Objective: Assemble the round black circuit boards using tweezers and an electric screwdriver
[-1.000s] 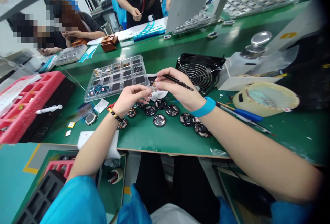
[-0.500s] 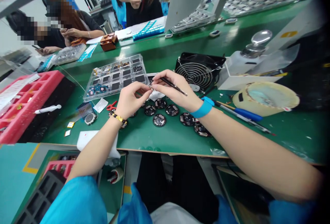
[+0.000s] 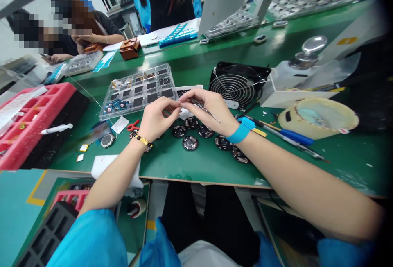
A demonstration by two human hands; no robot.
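Observation:
My left hand is pinched closed, thumb against index finger; whatever small thing lies in the pinch is too small to make out. Its fingertips meet those of my right hand. Slim metal tweezers lie across the right palm, held in the curled fingers, their end pointing back toward the wrist. Several round black circuit boards are spread on the green bench below both hands. A crumpled white piece shows just under the fingertips. Red-handled pliers or cutters lie left of my left hand.
A clear compartment box of parts stands beyond my left hand. Behind my right hand is a black fan. Pens and a cream round tub are at the right, a pink tray at the left. Other people work across the bench.
The tweezers have turned slightly in my right hand, now showing their shiny metal side. Both hands stay almost in place. Across the bench, a standing person's hands have moved up out of view.

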